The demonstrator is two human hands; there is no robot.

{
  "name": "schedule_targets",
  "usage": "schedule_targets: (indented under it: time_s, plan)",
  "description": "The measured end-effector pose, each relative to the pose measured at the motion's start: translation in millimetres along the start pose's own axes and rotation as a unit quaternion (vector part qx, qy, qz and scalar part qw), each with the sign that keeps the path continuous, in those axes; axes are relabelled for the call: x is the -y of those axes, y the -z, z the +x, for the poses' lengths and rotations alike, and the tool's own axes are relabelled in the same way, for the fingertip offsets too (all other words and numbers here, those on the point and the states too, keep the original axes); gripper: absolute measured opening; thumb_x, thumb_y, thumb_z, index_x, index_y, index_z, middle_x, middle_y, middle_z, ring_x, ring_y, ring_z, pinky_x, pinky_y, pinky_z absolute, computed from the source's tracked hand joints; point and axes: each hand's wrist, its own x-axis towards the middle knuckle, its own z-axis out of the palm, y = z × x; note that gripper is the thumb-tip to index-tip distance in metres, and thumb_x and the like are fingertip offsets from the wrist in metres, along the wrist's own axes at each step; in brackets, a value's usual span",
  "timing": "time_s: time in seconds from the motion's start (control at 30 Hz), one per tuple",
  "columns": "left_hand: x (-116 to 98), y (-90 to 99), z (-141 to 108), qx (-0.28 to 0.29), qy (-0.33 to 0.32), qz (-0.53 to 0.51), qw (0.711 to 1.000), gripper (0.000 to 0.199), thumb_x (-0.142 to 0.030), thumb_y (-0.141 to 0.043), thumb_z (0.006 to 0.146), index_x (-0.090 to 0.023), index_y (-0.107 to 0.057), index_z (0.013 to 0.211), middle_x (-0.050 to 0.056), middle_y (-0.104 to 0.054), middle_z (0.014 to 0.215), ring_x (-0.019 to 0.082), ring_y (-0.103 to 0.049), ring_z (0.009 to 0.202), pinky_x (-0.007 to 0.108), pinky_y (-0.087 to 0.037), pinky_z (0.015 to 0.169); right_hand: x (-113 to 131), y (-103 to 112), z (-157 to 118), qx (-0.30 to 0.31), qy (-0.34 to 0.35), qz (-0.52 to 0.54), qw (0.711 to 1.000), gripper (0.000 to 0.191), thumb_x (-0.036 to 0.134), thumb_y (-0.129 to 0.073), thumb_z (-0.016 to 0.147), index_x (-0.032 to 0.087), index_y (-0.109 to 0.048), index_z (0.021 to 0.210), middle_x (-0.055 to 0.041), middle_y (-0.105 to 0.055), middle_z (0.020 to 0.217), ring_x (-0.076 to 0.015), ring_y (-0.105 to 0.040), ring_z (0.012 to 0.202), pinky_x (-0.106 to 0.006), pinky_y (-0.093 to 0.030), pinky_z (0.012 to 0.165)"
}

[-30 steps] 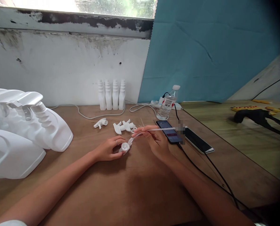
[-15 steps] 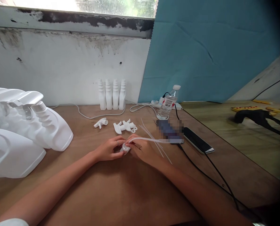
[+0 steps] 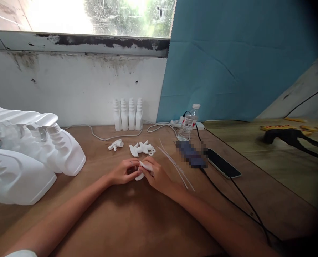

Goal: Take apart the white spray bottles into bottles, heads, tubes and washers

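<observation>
My left hand (image 3: 124, 172) has its fingers closed around a small white plastic part (image 3: 140, 176), low over the brown table. My right hand (image 3: 157, 175) meets it from the right, its fingers pinching a white piece (image 3: 146, 165) just above that part. Fingers hide much of both pieces. Just beyond the hands lie a white spray trigger head (image 3: 116, 144) and a small group of white trigger parts (image 3: 141, 148) with little rings. Several thin clear tubes (image 3: 175, 163) rest to the right of my right hand.
Large white bottles (image 3: 65, 150) crowd the left side. Small white bottles (image 3: 128, 116) stand by the wall. A clear water bottle (image 3: 187, 125), a phone (image 3: 223, 163), a blurred dark device (image 3: 190, 153) and cables lie at the right.
The long white tube seen extending right from my fingers no longer shows; my right hand now pinches a short white piece. The camera view has tilted up slightly.
</observation>
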Motion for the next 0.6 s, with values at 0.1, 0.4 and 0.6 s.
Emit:
schedule_targets:
  time_s: [0.1, 0.4, 0.6]
  plan:
    - [12.9, 8.7, 13.5, -0.131, 0.061, 0.008, 0.989, 0.025, -0.035, -0.050, 0.088, -0.017, -0.066, 0.097, 0.007, -0.067, 0.091, 0.016, -0.064, 0.079, 0.026, -0.051, 0.072, 1.7, 2.4, -4.6, -0.045, 0.002, -0.050, 0.998, 0.015, 0.020, -0.047, 0.094, 0.020, -0.056, 0.082, -0.0071, -0.056, 0.092, -0.0200, -0.052, 0.092, -0.034, -0.044, 0.084]
    - [107.4, 96.0, 107.3, -0.431, 0.253, 0.134, 0.856, 0.041, -0.021, -0.056, 0.077, -0.008, -0.050, 0.116, 0.018, -0.050, 0.126, 0.025, -0.055, 0.109, 0.041, -0.043, 0.098, -4.1, 11.3, -10.8, 0.045, -0.021, -0.098, 0.994, 0.009, 0.026, -0.060, 0.088, 0.020, -0.054, 0.092, -0.0029, -0.065, 0.088, -0.0212, -0.058, 0.093, -0.046, -0.028, 0.104]
    - [143.6, 116.1, 124.2, -0.413, 0.328, 0.142, 0.838, 0.063, -0.022, -0.073, 0.062, -0.008, -0.050, 0.118, 0.020, -0.056, 0.122, 0.033, -0.051, 0.120, 0.044, -0.038, 0.104, -7.6, 11.6, -12.5, 0.045, -0.045, -0.106, 0.992, 0.033, 0.025, -0.069, 0.080, 0.019, -0.050, 0.107, -0.0076, -0.065, 0.103, -0.0243, -0.057, 0.100, -0.043, -0.034, 0.097]
